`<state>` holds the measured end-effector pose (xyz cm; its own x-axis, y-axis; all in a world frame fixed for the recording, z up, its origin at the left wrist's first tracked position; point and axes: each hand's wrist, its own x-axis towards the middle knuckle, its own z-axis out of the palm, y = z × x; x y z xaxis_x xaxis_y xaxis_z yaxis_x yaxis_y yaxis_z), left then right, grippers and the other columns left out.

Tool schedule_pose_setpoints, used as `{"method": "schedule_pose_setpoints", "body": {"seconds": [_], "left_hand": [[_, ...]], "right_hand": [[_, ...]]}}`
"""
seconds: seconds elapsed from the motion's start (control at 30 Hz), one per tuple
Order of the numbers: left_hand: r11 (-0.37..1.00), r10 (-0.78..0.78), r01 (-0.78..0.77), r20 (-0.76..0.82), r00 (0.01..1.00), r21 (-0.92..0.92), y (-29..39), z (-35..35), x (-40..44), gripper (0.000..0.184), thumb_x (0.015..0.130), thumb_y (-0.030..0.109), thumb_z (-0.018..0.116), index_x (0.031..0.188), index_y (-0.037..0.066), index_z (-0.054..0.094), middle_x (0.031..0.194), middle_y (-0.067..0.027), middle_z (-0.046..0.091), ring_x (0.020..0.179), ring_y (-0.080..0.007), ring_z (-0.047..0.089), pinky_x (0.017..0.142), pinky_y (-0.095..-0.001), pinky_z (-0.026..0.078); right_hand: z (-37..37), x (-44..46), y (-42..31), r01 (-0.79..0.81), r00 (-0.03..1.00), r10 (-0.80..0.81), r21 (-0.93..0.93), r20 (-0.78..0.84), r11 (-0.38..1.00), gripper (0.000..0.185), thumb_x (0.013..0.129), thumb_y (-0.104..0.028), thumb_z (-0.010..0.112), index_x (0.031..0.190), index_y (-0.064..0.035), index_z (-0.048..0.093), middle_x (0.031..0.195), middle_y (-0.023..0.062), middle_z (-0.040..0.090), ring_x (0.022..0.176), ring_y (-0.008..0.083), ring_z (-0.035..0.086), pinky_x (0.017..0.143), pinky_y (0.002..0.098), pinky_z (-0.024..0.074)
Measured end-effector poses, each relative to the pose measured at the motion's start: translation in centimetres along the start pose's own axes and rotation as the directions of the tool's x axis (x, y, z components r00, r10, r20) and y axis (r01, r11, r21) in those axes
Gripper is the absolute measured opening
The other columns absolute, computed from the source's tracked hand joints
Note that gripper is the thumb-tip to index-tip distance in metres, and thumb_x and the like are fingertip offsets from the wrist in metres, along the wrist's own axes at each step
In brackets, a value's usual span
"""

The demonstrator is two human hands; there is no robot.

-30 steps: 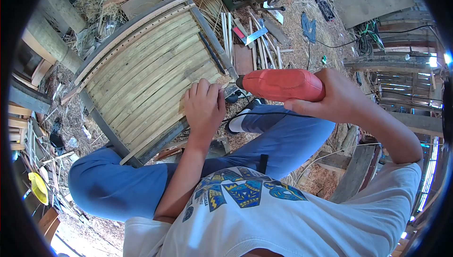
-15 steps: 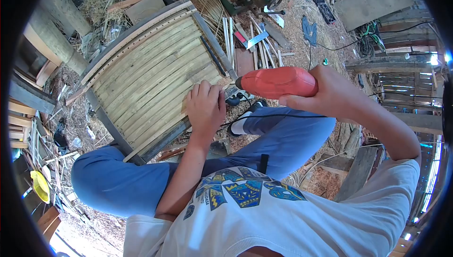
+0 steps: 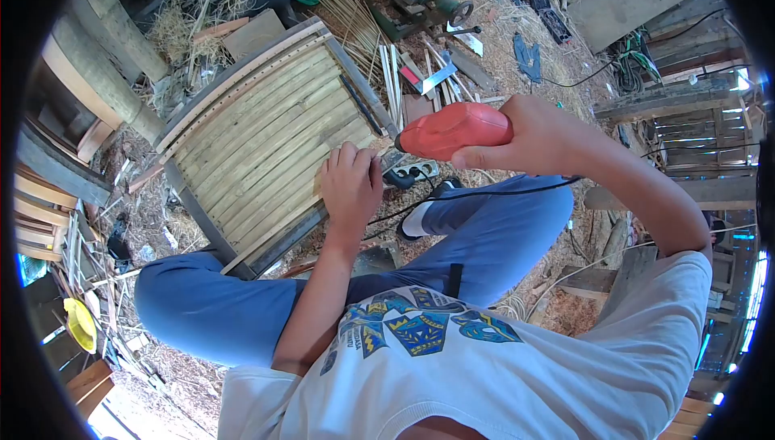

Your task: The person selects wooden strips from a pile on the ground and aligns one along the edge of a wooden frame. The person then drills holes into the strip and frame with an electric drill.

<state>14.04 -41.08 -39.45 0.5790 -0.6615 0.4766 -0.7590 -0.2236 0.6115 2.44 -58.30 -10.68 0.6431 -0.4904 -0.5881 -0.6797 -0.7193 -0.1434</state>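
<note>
A red power drill (image 3: 456, 131) is in my right hand (image 3: 539, 137), its fingers wrapped round the rear of the body. The drill's dark front end points left at the corner of a slatted wooden panel (image 3: 258, 141) in a dark frame. My left hand (image 3: 353, 186) lies on the panel's near edge, fingers bent over a thin wooden strip (image 3: 383, 151) that shows just beside the fingertips. The drill's tip is close to the strip; I cannot tell whether they touch. A dark thin bar (image 3: 361, 106) lies along the panel's right side.
A power strip (image 3: 420, 171) with a black plug sits below the drill, close to my foot. A black cable (image 3: 492, 187) crosses my leg. Loose wood strips, a try square (image 3: 436, 77) and a vise-like metal tool (image 3: 440, 8) lie beyond the panel, among shavings.
The drill and my right hand have shifted a little left and down in view. The left hand stays on the panel. The whole view has tilted slightly.
</note>
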Motion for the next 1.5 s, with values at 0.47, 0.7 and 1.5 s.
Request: {"method": "schedule_pose_setpoints", "body": {"seconds": [0.47, 0.7, 1.5], "left_hand": [[1.000, 0.017, -0.017, -0.004, 1.000, 0.004, 0.1, 0.1, -0.1, 0.008, 0.090, 0.013, 0.078, 0.092, 0.011, 0.071, 0.092, -0.0086, 0.059, 0.092, -0.0325, 0.060, 0.079, -0.0465, 0.045], [1.000, 0.005, -0.005, 0.005, 1.000, 0.019, -0.1, 0.1, -0.1, 0.008, 0.090, 0.015, 0.078, 0.091, 0.011, 0.071, 0.091, -0.0081, 0.059, 0.091, -0.0317, 0.061, 0.080, -0.0462, 0.046], [0.996, -0.045, 0.045, -0.007, 0.999, -0.071, 2.6, -2.0, 2.0, 0.016, 0.093, 0.006, 0.077, 0.108, 0.006, 0.071, 0.111, -0.0093, 0.070, 0.097, -0.0331, 0.071, 0.086, -0.0451, 0.054]], "right_hand": [[-0.5, -0.7, 0.5, -0.069, 0.996, 0.065, 0.047, 0.065, 0.997, 0.074, 0.081, -0.075, 0.083, 0.080, -0.0013, 0.077, 0.063, 0.0096, 0.068, 0.054, 0.0227, 0.069, 0.055, 0.0388, 0.0545], [-2.7, -3.3, 0.8, -0.001, 1.000, 0.003, 0.185, -0.010, 0.983, 0.067, 0.087, -0.067, 0.083, 0.085, 0.0002, 0.077, 0.062, 0.0046, 0.067, 0.049, 0.0145, 0.064, 0.045, 0.0313, 0.0487], [13.2, 10.2, 16.3, 0.201, 0.892, 0.397, 0.976, -0.216, 0.079, 0.068, 0.101, -0.070, 0.064, 0.120, -0.0056, 0.070, 0.087, 0.0121, 0.075, 0.054, 0.0122, 0.059, 0.048, 0.0278, 0.0482]]}}
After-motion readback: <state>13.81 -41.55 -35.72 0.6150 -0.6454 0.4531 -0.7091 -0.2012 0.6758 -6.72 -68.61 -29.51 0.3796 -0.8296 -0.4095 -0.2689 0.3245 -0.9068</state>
